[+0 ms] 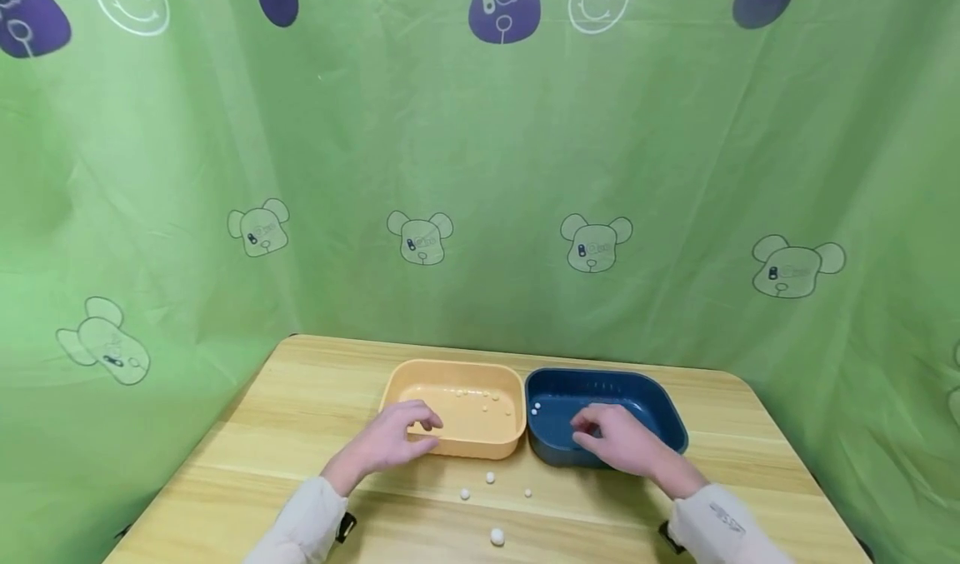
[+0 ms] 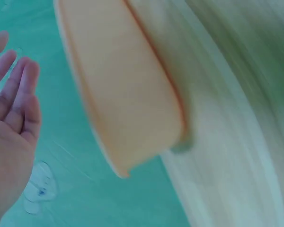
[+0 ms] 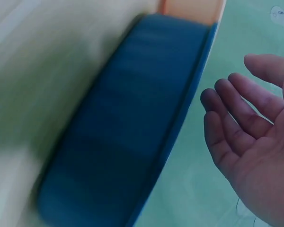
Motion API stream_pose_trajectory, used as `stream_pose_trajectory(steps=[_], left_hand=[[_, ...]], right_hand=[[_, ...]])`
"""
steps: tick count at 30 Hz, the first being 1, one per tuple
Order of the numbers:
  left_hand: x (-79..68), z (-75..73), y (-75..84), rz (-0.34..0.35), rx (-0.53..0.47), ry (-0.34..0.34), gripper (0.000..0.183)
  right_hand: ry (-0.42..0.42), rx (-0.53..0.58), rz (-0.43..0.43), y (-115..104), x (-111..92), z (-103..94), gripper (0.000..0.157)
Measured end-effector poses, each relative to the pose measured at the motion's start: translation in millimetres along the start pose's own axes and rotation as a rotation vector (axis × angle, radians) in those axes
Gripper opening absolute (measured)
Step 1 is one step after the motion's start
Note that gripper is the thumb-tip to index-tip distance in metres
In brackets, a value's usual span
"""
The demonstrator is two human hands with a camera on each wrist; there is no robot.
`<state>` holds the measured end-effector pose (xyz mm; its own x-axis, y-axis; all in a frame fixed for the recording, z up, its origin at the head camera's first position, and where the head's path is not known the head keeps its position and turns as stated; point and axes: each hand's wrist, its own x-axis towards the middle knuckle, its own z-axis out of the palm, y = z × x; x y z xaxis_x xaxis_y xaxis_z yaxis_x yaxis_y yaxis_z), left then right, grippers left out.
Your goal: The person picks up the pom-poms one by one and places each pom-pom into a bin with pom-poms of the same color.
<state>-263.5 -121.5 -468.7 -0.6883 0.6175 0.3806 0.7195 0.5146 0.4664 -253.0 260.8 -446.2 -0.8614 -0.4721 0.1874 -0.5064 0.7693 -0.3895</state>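
Note:
An orange tray (image 1: 480,447) stands left of a dark blue tray (image 1: 555,454) on the wooden table. Several small pale balls (image 1: 485,394) lie in the orange tray, and a few white balls (image 1: 536,407) sit at the left end of the blue one. My left hand (image 1: 393,437) is over the front left of the orange tray, fingers loosely bent and holding nothing. Over the blue tray's front, my right hand (image 1: 618,439) is likewise relaxed, its palm bare in the right wrist view. Several white balls (image 1: 497,536) rest on the table in front of the trays.
The wooden table (image 1: 300,406) runs back to a green curtain (image 1: 495,306) with printed bear heads, which also hangs along both sides. The two trays stand side by side near the table's back edge.

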Motion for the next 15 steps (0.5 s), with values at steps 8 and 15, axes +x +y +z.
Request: stream_pose_trajectory(steps=[8, 15], left_hand=[[-3.5, 15.7, 32.0, 0.046, -0.183, -0.161, 0.011], [-7.2, 37.4, 37.2, 0.064, -0.128, -0.266, 0.012]], right_hand=[[0.029, -0.081, 0.012, 43, -36, -14.2, 0.013], [0.068, -0.111, 0.001, 73, -59, -18.0, 0.015]])
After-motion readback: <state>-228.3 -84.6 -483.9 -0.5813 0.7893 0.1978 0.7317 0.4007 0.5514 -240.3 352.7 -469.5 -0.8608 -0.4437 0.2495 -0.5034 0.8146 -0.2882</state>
